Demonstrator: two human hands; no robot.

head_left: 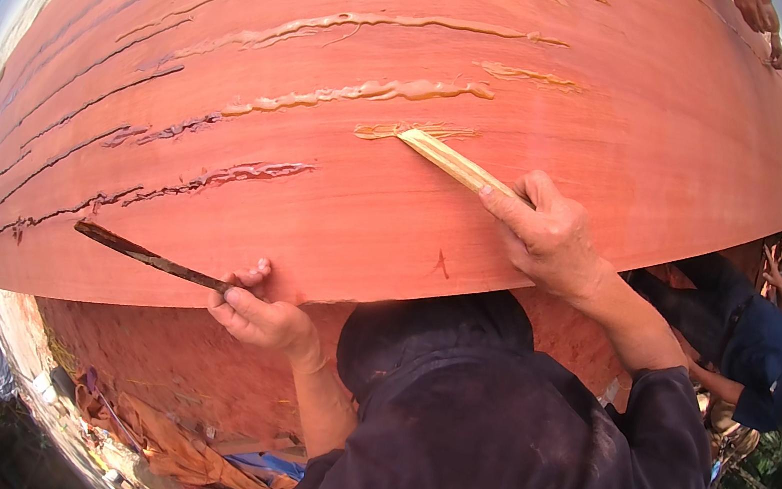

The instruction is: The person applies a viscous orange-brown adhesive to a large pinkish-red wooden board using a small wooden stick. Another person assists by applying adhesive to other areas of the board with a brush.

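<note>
The pale wooden stick (449,160), gripped in the right hand (546,237), has its tip on a smear of amber glue (416,131) at mid-frame on the red curved hull (631,129); keeping it flat and drawing along the seam should press the filler in evenly. The left hand (264,315), lower left, clenches a dark thin tool (151,257) against the hull's lower edge. A co-worker's hand (757,11) is cut off at the upper right, and another person (760,345) at the right edge is blurred.

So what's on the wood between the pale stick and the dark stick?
In the head view, between the pale stick in the right hand and the dark stick in the left hand lies reddish hull planking, with one dark cracked seam crossing it.
</note>
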